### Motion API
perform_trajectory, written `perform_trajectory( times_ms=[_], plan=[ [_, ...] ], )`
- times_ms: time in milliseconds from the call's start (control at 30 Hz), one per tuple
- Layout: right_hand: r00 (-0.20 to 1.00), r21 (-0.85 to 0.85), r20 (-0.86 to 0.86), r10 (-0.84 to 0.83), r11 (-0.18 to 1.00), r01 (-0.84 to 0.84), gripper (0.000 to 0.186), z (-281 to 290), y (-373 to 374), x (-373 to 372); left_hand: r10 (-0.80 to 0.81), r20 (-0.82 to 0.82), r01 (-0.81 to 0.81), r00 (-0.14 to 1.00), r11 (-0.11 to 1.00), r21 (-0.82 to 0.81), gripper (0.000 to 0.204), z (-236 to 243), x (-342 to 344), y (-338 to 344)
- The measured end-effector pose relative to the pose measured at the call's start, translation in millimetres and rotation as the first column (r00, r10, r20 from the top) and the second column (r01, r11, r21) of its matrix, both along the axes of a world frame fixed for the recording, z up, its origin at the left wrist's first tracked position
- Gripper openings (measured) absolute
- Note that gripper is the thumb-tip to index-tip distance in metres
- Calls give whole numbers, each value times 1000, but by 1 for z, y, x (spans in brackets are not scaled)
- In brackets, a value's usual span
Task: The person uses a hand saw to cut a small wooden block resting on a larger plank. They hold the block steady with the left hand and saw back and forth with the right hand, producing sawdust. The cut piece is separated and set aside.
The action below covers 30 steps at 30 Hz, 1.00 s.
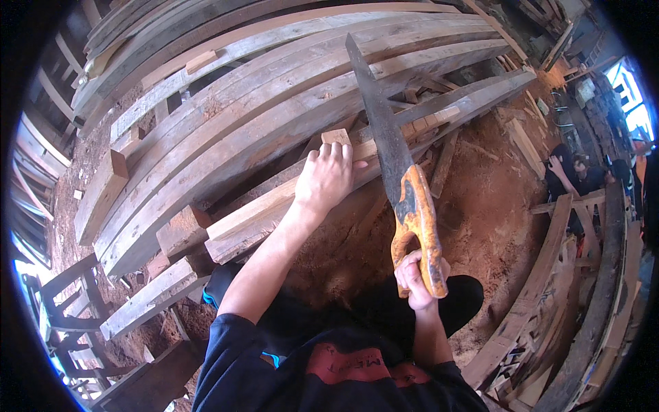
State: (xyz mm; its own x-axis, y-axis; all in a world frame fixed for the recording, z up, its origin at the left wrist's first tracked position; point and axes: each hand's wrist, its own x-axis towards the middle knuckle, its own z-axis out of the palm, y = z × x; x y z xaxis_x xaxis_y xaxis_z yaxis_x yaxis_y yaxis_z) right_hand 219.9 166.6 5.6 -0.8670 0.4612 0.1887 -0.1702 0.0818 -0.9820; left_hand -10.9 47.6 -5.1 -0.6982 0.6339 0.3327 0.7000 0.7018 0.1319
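My right hand [417, 280] is closed round the worn orange and black handle of a handsaw [383, 127]. The saw's dark blade slants up and to the left, its wide part crossing a pale wooden strip [264, 208] near small cut marks. Whether the teeth touch the wood I cannot tell. My left hand [321, 177] is closed over that strip, left of the blade, with the fingers curled across its far side. Under the strip lies a thicker wooden beam [237, 246]. A short wood block [336, 136] shows just beyond my left fingertips.
Long grey timbers [288, 103] lie side by side beyond the strip. Reddish sawdust covers the ground [480, 199]. More planks [528, 302] are piled at the right, where other people [583, 172] sit in the background. A short beam [161, 292] lies at the left.
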Motion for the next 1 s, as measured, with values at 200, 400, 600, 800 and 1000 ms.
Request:
perform_trajectory(
  times_ms=[200, 400, 600, 800, 1000],
  plan=[
    [997, -80, 15, 74, 994, -73, 24, 6, 3, -5, 13, -16, -13, 1000, 1000, -15, 44, -1, -4, 8],
    [999, -127, -2, 44, 991, -44, 25, 2, 10, 0, 5, 54, -2, 999, 999, -47, 44, 10, 0, -9],
    [993, 21, 45, 112, 993, -113, 25, 7, 13, -8, 4, 12, -4, 1000, 999, -40, 43, 2, -1, -2],
    [995, -16, 25, 95, 995, -94, 20, -6, -2, 69, 75, 98, -79, 992, 996, 32, 37, 10, -11, 0],
    [995, -59, 66, 78, 995, -75, 23, 15, -4, 84, 28, -16, -28, 999, 1000, 4, 38, 3, 2, -3]
  ],
)
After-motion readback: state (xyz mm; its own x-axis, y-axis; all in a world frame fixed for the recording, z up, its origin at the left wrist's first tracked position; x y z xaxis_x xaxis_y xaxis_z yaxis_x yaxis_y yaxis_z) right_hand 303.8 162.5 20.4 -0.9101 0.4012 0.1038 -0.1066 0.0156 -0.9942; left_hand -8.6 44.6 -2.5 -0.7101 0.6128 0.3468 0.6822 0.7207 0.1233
